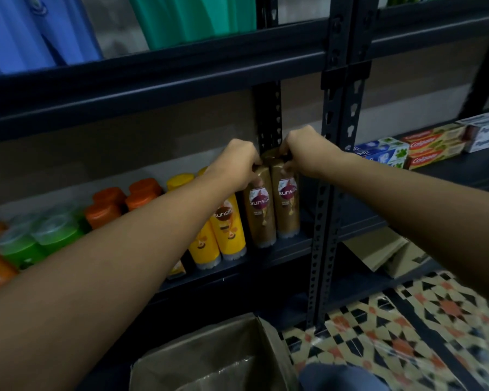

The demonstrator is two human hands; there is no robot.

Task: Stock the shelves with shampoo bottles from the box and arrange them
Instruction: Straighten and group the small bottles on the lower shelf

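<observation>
Fingers of the left hand (239,162) curl round the top of the left brown bottle (259,210), while the right hand (305,153) pinches the cap end of the right brown bottle (287,204) beside it. Both bottles stand upright and touching at the right end of the shelf (283,251), just beside the perforated upright (323,221).

Going left to right along the row: orange bottles at the far edge, about two green bottles (37,241) with clear caps, three or four orange-capped bottles (116,201) behind, at least two yellow bottles (226,230) in front with more yellow caps behind, then the two brown ones; a third brown cap seems to sit behind them, though I cannot be sure. Further right lie toothpaste cartons (432,148).

By my reading, the step in hand is squaring up the brown pair. Next, letting go and reaching down into the cardboard box (218,351), whose contents are hidden from here
</observation>
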